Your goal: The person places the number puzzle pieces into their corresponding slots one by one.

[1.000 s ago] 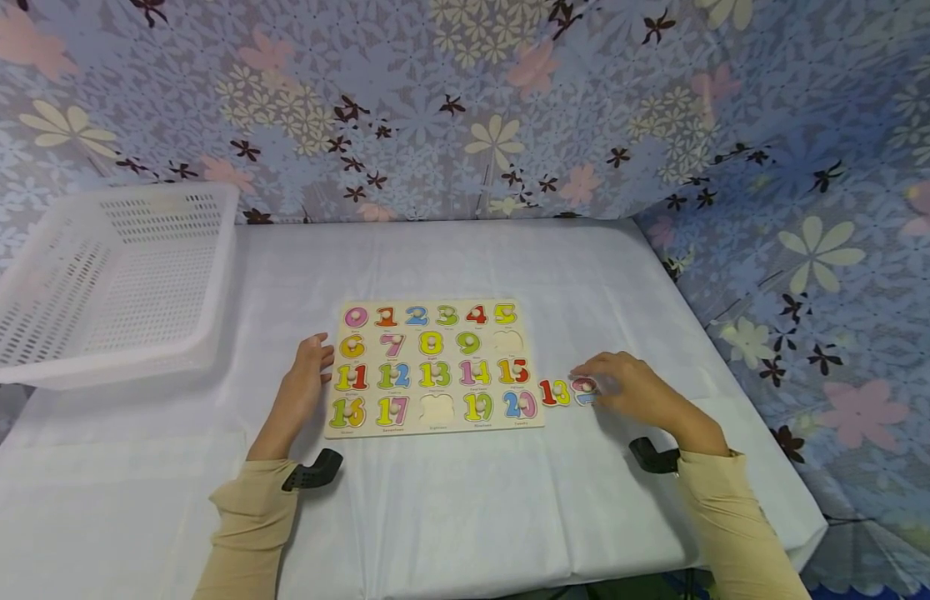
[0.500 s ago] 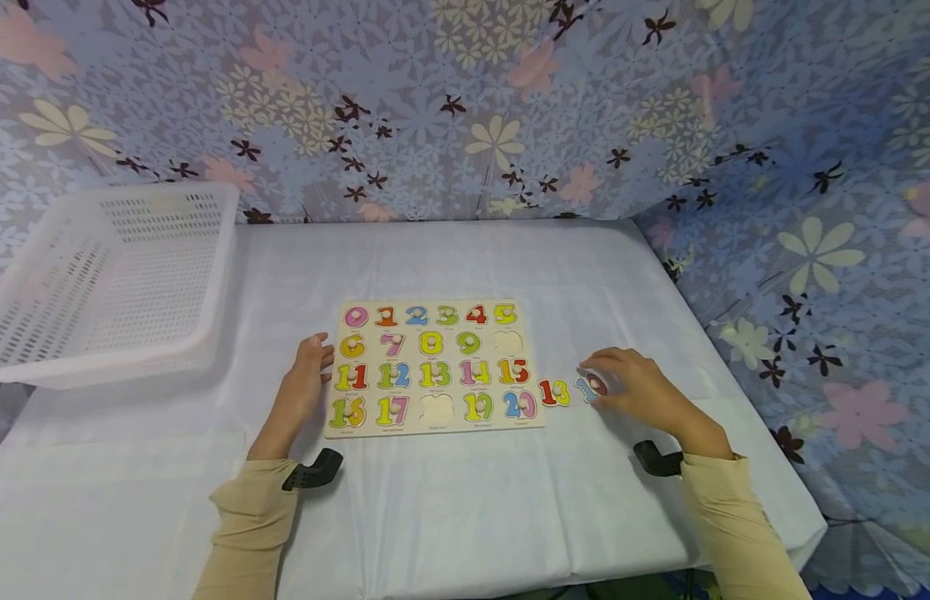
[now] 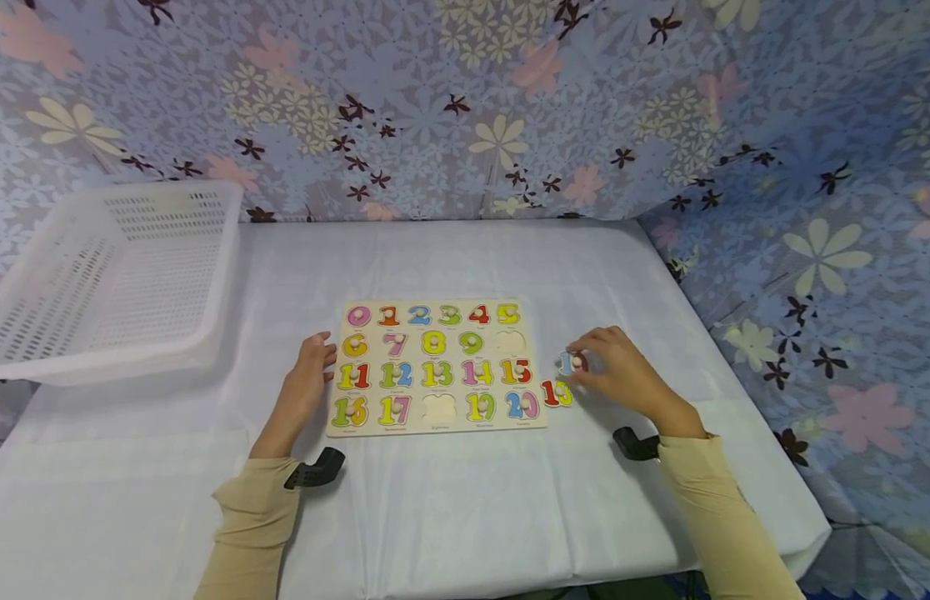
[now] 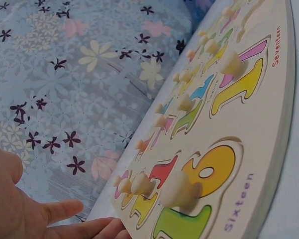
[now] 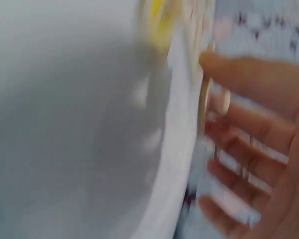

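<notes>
A wooden number puzzle board [image 3: 420, 429] lies on the white table, its knobbed pieces numbered from 0 to 20. Two recesses are bare, in the second and bottom rows. My right hand [image 3: 622, 371] pinches a two-digit number puzzle piece [image 3: 567, 363] with a blue 1 and a reddish second digit, just right of the board. Thumb and index finger meet its edges in the blurred right wrist view. A red-and-yellow 18 puzzle piece [image 3: 557, 394] lies against the board's right edge. My left hand [image 3: 309, 367] rests along the left edge, fingers [image 4: 64, 209] extended and holding nothing.
A white plastic basket [image 3: 228, 275] stands at the table's back left. Flowered cloth [image 3: 435, 108] hangs behind and to the right of the table [image 3: 465, 508]. Black camera mounts [image 3: 315, 468] sit on both wrists.
My right hand has turned the blue-1 piece, picked it up and carried it left and away from me, toward the board. My left hand and the 18 piece stay put.
</notes>
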Demonstrator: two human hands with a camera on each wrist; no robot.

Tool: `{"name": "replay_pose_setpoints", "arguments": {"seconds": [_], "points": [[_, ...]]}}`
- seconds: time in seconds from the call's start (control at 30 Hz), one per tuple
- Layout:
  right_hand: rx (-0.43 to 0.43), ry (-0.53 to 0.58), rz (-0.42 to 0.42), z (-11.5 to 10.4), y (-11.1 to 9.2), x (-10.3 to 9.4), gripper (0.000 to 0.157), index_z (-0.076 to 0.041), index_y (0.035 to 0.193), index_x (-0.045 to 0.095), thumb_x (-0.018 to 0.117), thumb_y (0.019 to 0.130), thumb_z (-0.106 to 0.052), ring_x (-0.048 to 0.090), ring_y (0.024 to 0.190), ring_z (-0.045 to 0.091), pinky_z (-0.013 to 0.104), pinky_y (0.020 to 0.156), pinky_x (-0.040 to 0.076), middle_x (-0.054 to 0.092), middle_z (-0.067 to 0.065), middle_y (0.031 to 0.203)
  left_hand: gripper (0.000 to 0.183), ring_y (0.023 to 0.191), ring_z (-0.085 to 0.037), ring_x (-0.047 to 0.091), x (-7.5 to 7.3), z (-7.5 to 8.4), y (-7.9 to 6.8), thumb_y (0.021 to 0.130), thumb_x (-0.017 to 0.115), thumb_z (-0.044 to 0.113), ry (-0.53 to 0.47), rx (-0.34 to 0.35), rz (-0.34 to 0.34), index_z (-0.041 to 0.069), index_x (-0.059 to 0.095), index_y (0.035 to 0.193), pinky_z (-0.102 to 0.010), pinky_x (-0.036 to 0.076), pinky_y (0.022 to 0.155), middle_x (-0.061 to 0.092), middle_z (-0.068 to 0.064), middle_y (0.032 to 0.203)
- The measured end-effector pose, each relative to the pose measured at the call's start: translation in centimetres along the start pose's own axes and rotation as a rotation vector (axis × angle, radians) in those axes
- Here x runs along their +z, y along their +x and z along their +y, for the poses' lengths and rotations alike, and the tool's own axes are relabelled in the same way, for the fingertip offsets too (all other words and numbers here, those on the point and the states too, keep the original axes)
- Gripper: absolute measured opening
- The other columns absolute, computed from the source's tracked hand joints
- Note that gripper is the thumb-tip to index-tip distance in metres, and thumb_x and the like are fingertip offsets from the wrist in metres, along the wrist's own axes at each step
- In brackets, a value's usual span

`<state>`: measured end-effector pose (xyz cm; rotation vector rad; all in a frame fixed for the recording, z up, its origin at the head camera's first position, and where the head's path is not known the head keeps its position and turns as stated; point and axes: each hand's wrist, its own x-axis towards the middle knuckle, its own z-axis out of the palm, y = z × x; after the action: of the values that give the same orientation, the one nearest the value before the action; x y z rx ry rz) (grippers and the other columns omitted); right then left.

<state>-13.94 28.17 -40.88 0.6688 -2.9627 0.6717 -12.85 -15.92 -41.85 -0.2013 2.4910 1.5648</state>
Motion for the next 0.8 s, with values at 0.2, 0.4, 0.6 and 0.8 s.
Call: {"name": "replay_pose_setpoints", "arguments": {"seconds": [0.2, 0.4, 0.6, 0.8], "points": [[0.002, -0.03, -0.052, -2.8, 5.0, 2.1, 0.043, -0.003, 0.113, 0.069, 0.082, 0.08, -0.027, 0.047, 0.11, 0.031, 0.05, 0.097, 0.04, 0.062, 0.01, 0.111, 0.064, 0.132, -0.036, 0.04, 0.1, -0.1, 0.1, 0.105, 0.015, 0.05, -0.013, 0.024, 0.015, 0.007, 0.02, 0.152, -0.048, 0.034, 0.109, 0.033, -0.022, 0.15], [-0.018, -0.044, -0.09, -3.7, 7.7, 3.0, 0.039, -0.005, 0.113, 0.07, 0.08, 0.082, -0.025, 0.046, 0.11, 0.03, 0.05, 0.096, 0.039, 0.062, 0.01, 0.113, 0.064, 0.13, -0.037, 0.041, 0.2, -0.1, -0.1, 0.104, 0.015, 0.05, -0.009, 0.024, 0.014, 0.007, 0.021, 0.151, -0.048, 0.034, 0.108, 0.034, -0.022, 0.15], [-0.028, -0.05, -0.102, -3.7, 8.4, 3.0, 0.031, -0.007, 0.108, 0.072, 0.077, 0.081, -0.021, 0.047, 0.11, 0.032, 0.053, 0.093, 0.04, 0.064, 0.009, 0.108, 0.063, 0.132, -0.036, 0.04, 0.1, 0.0, -0.1, 0.105, 0.015, 0.048, 0.002, 0.025, 0.007, 0.007, 0.021, 0.152, -0.048, 0.033, 0.109, 0.034, -0.022, 0.15], [0.014, -0.078, -0.086, -3.9, 8.4, 3.1, 0.026, -0.008, 0.106, 0.074, 0.075, 0.083, -0.02, 0.048, 0.111, 0.032, 0.053, 0.092, 0.041, 0.064, 0.01, 0.11, 0.064, 0.132, -0.036, 0.04, -0.1, -0.1, 0.0, 0.104, 0.014, 0.051, 0.012, 0.017, 0.01, 0.008, 0.02, 0.152, -0.048, 0.033, 0.109, 0.034, -0.021, 0.151]]}}
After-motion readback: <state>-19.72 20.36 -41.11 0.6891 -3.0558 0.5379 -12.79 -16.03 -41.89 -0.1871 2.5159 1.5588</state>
